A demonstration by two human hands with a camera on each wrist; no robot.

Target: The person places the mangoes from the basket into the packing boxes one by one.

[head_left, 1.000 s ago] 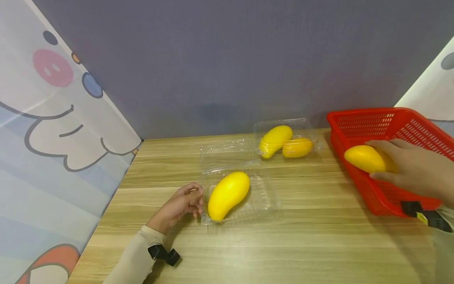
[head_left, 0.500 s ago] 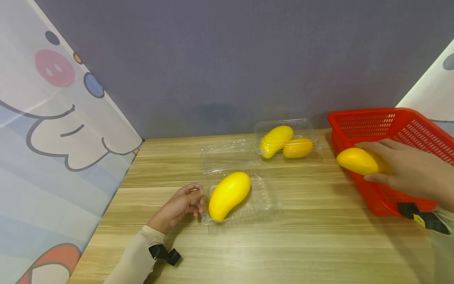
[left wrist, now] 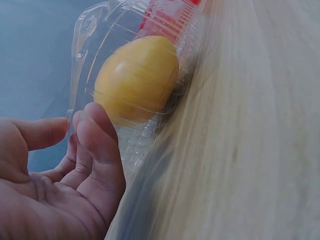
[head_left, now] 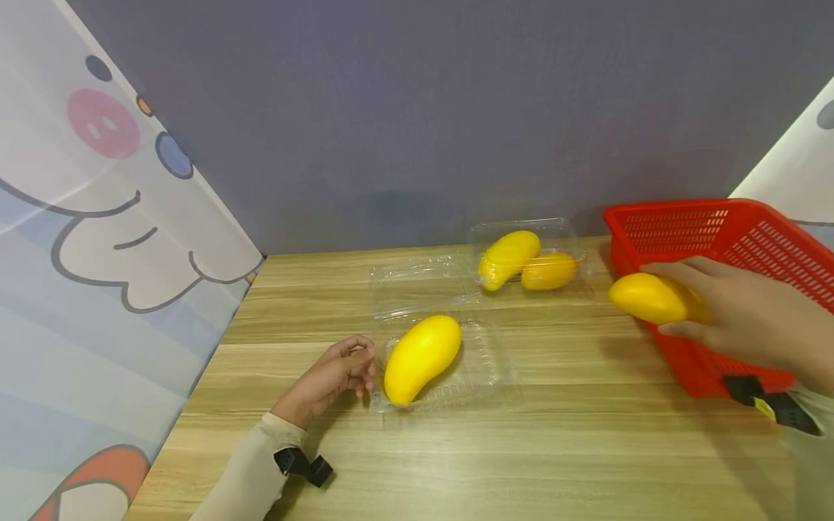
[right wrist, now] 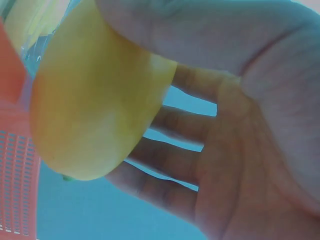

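My right hand [head_left: 749,318] grips a yellow mango [head_left: 651,298] over the near-left rim of the red basket [head_left: 677,362]. In the right wrist view the thumb and fingers wrap the mango [right wrist: 100,100] from opposite sides. My left hand [head_left: 335,376] pinches the left edge of an open clear plastic clamshell box [head_left: 482,362] between thumb and forefinger. Inside that box a larger yellow mango [head_left: 422,358] lies at a slant. The left wrist view has this mango [left wrist: 137,77] behind the clear wall, just beyond the fingertips of the left hand [left wrist: 75,175].
Another clear box [head_left: 560,230] stands at the back against the grey wall [head_left: 404,130], with two mangoes [head_left: 511,257] in it. The wooden table [head_left: 456,470] runs up to that wall. A cartoon-printed panel [head_left: 98,239] borders the left side.
My right hand has carried its mango leftward, from above the basket to past its left rim. The left hand and the open box have stayed in place.
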